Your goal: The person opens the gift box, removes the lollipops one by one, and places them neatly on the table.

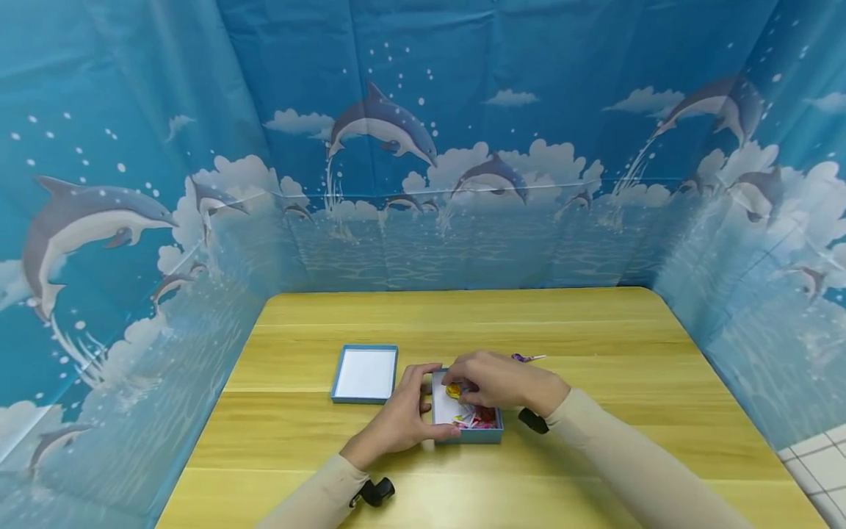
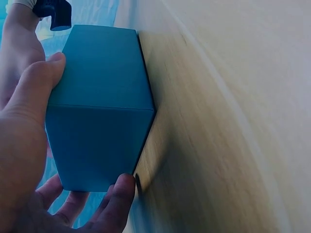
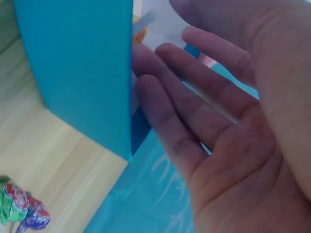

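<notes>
My left hand (image 1: 401,416) grips a blue open-topped box (image 1: 477,436) at its left end, thumb on the near wall and fingers toward the far corner. In the left wrist view the box's outer walls (image 2: 100,145) show between thumb and fingers. My right hand (image 1: 499,378) reaches over the right side of the box, fingers inside it. Beside those fingers, in the box, is a yellow-wrapped lollipop (image 1: 453,390); its pale stick is blurred in the right wrist view, apart from the spread fingers (image 3: 170,126). Red and pink wrapped lollipops (image 1: 485,417) lie in the near right part.
A shallow blue lid (image 1: 366,373) with a white inside lies left of the box. Behind my right hand a purple lollipop (image 1: 522,358) lies on the wooden table (image 1: 562,323). The right wrist view shows a green-wrapped lollipop (image 3: 12,198) there too. Dolphin-print curtains (image 1: 423,242) surround the table.
</notes>
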Demonstrator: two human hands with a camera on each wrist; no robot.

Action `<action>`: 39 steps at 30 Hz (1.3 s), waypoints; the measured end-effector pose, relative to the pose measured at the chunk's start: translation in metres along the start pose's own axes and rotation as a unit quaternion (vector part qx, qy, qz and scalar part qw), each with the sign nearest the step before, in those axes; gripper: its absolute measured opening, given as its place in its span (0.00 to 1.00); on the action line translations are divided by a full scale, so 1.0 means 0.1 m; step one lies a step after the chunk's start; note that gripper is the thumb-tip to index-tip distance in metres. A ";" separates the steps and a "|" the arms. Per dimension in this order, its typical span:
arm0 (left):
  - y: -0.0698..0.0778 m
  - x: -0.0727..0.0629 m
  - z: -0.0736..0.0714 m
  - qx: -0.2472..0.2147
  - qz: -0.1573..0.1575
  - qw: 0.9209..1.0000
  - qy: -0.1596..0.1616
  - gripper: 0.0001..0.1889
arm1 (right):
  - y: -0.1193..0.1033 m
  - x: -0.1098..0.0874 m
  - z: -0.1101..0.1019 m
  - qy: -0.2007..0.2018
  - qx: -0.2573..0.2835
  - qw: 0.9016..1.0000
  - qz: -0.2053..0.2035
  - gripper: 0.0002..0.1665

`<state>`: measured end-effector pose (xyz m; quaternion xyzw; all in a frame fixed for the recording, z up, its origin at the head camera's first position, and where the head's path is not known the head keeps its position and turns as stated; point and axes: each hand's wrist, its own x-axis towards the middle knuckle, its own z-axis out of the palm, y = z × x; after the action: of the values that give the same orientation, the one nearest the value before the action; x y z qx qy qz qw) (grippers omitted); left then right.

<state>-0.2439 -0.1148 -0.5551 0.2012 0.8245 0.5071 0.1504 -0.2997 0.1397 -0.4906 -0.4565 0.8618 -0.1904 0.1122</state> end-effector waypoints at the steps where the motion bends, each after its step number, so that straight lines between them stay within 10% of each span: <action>1: 0.00 0.00 0.00 0.002 0.001 1.000 0.002 0.60 | -0.01 0.01 0.00 -0.007 -0.002 1.000 0.001 0.21; 39: 0.00 -0.01 0.02 0.049 0.005 0.999 0.016 0.60 | -0.03 0.27 0.20 -0.062 0.055 0.996 0.012 0.04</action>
<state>-0.2426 -0.1142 -0.5560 0.2044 0.8495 0.4701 0.1248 -0.3053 0.1116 -0.5083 -0.4500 0.8469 -0.2073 0.1929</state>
